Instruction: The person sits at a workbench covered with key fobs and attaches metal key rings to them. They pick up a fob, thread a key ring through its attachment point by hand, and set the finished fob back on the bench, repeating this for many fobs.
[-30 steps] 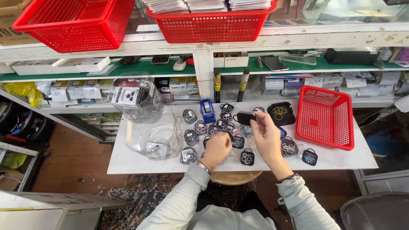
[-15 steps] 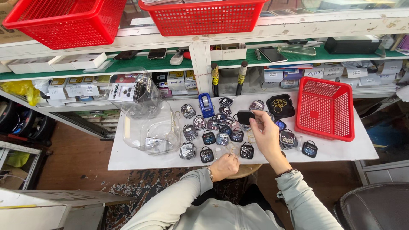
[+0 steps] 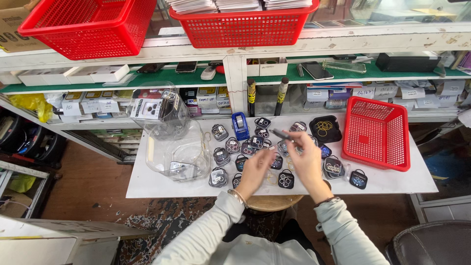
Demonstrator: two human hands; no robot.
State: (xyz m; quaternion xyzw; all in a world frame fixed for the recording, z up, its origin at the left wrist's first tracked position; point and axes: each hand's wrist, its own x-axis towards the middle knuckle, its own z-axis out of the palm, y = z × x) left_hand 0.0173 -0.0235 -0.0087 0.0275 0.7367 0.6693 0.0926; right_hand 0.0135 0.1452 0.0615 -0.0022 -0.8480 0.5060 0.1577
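Several small dark packs with round lens rings [image 3: 231, 145] lie spread over the white tabletop [image 3: 157, 184]. My right hand [image 3: 308, 158] hovers above the packs, its fingers pinched on a small dark slim object [image 3: 281, 133] that points up and left. My left hand [image 3: 256, 169] is raised just beside it, over the packs near the table's front. Its fingers are blurred, and I cannot tell if they hold anything. A blue tape dispenser [image 3: 240, 125] stands behind the packs. A black tray of rubber bands [image 3: 325, 129] sits right of my right hand.
A red mesh basket [image 3: 378, 133] stands at the table's right end, and a clear plastic bag [image 3: 171, 142] holding more packs at the left. Shelves behind carry boxes, phones and two red baskets [image 3: 83, 27]. A round wooden stool [image 3: 273, 202] is under the table edge.
My left hand has risen from the table's front edge up to the packs beside my right hand. My right hand has drawn slightly nearer with the dark object.
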